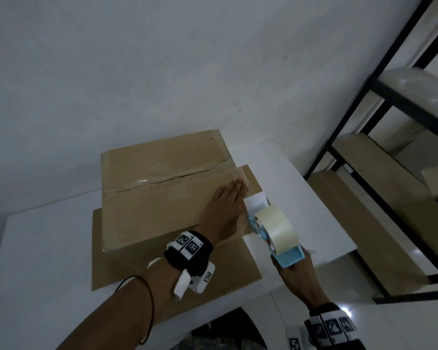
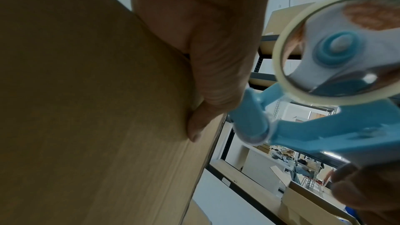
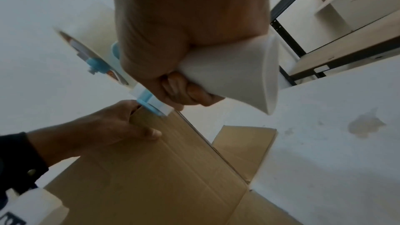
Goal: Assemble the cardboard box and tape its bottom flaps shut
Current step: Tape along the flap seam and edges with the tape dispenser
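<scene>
The cardboard box (image 1: 162,198) stands bottom-up on the white table (image 1: 48,236), with clear tape (image 1: 142,182) along its centre seam. My left hand (image 1: 225,200) lies flat on the box top at the right end of the seam. Its fingers are straight and its thumb (image 2: 194,126) presses the box side (image 2: 86,109). My right hand (image 1: 296,274) grips the handle of a blue tape dispenser (image 1: 276,233) just right of the box edge. Its roll (image 2: 337,49) sits close beside the left hand. In the right wrist view the fist (image 3: 173,32) wraps the white handle (image 3: 233,78).
Loose box flaps (image 1: 213,269) spread flat on the table around the box. A black metal shelf rack (image 1: 390,173) with wooden boards stands close on the right. A white wall rises behind the table. The table has a stain (image 3: 365,124) near its right side.
</scene>
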